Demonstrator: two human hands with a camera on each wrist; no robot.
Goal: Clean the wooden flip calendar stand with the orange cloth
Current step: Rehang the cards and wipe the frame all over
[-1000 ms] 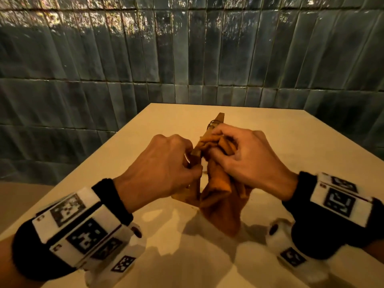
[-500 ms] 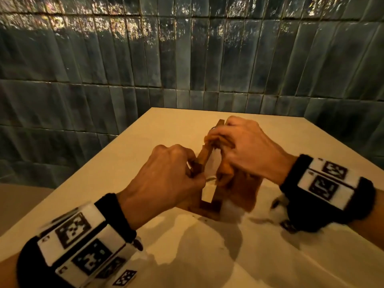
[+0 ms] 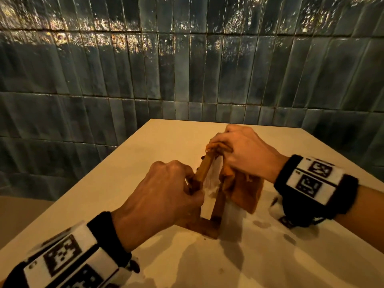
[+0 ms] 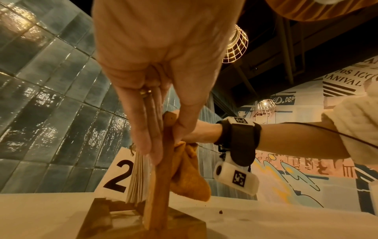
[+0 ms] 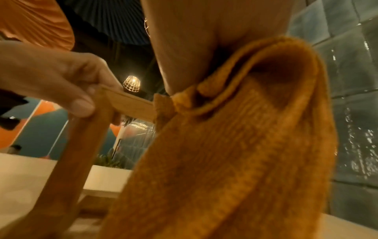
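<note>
The wooden flip calendar stand (image 3: 216, 206) sits upright on its base in the middle of the table. My left hand (image 3: 191, 183) grips the near upper corner of its frame, thumb and fingers pinching the post (image 4: 159, 186). My right hand (image 3: 218, 146) holds the orange cloth (image 3: 243, 190) bunched over the far end of the top bar (image 5: 131, 103). The rest of the cloth (image 5: 235, 153) hangs down the right side. White number cards (image 4: 118, 174) showing a 2 hang on the left side of the frame.
The beige table (image 3: 145, 256) ends at a left edge and a far edge close to the dark tiled wall (image 3: 187, 69). A few small crumbs (image 4: 220, 216) lie on the table to the right of the base.
My right hand has slid the cloth along the top bar from the near part to the far end. My left hand keeps its grip on the near corner.
</note>
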